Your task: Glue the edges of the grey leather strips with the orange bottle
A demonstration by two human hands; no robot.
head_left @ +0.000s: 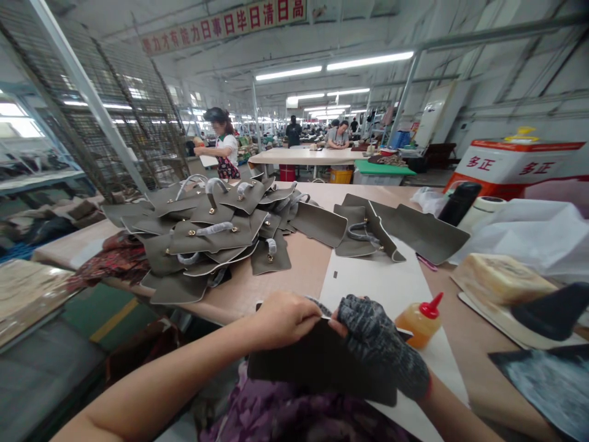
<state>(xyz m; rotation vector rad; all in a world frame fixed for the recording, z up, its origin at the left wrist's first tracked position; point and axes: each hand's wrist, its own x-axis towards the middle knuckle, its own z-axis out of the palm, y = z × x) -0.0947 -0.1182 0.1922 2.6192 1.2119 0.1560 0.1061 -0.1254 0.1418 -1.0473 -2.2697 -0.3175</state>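
A dark grey-brown bag panel [322, 362] is held in front of my body, at the near edge of the table. My bare left hand [285, 316] pinches its upper edge, fingers closed. Beside it, my right hand [375, 334], in a grey knitted fingerless glove, is closed on the same edge. Part of a wrapped handle seems to show between the hands, but its far side is hidden. A glue bottle [418, 322] with a red nozzle and amber contents stands just right of my right hand, on a white sheet [343, 279].
A heap of bag panels [216, 236] with wrapped handles covers the table's left. More panels [405, 230] lie ahead on the right. A black bottle [460, 202], a yellowish block [504, 279] and a red-and-white box [510, 162] stand at right. Co-workers are farther back.
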